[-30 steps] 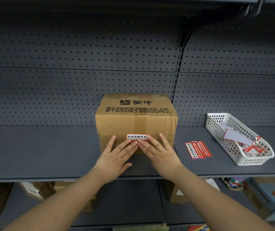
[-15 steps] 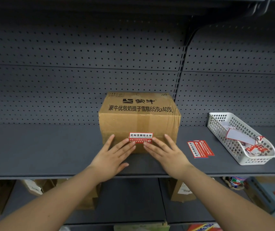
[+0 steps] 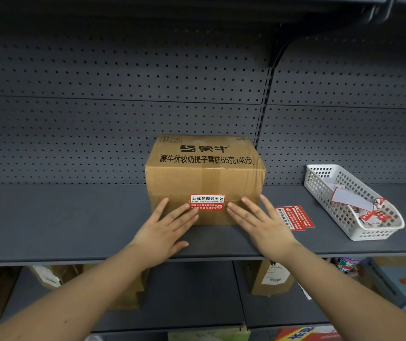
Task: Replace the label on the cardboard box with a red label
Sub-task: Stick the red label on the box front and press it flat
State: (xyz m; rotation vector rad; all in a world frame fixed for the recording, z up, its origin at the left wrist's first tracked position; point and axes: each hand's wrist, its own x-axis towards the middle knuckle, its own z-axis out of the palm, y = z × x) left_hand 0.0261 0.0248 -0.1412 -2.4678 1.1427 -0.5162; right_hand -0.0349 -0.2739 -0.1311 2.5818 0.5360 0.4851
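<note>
both hands, the left hand (image 3: 165,230) and right hand (image 3: 262,226), lie flat and released against the cardboard box (image 3: 204,179) front, flanking its red label (image 3: 207,202).

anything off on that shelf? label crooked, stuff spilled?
Nothing spilled. The red label sits flat and level on the cardboard box front. The only untidy bits: spare red labels lie loose on the shelf beside the white basket, and crumpled label scraps fill the basket.
</note>
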